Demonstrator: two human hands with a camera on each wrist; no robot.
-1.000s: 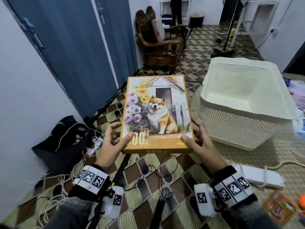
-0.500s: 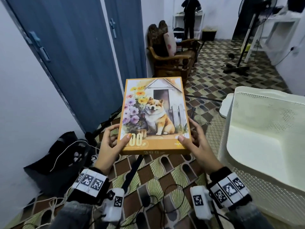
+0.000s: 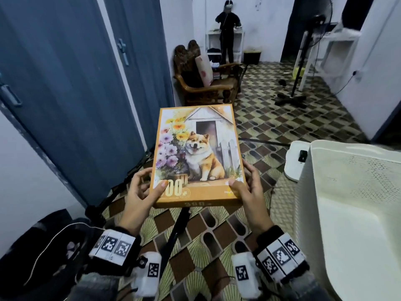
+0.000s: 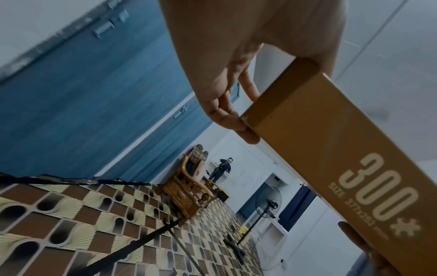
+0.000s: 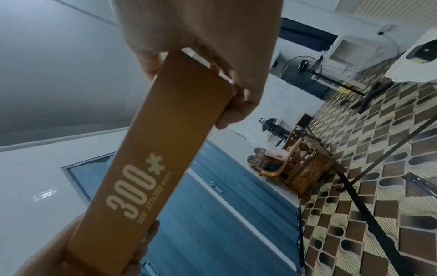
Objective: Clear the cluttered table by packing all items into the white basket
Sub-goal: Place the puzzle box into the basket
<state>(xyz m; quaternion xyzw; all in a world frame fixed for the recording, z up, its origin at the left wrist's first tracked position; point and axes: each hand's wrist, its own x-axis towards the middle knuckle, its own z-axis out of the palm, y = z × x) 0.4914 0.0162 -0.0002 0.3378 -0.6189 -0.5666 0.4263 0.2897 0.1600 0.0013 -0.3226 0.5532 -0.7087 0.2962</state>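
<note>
An orange puzzle box with a dog picture is held up in the air in front of me by both hands. My left hand grips its near left corner, thumb on the lid and fingers underneath. My right hand grips the near right corner the same way. The box's orange end marked 300 shows in the left wrist view and in the right wrist view. The white basket stands at the right, its open top beside and below the box.
Blue doors fill the left. A wooden armchair and a standing fan are farther back on the patterned floor. A person stands at a far shelf. A black bag with white cable lies at lower left.
The puzzle box has been lifted higher and nearer to me in both hands. The view has tilted up, so the basket now sits at the far right edge.
</note>
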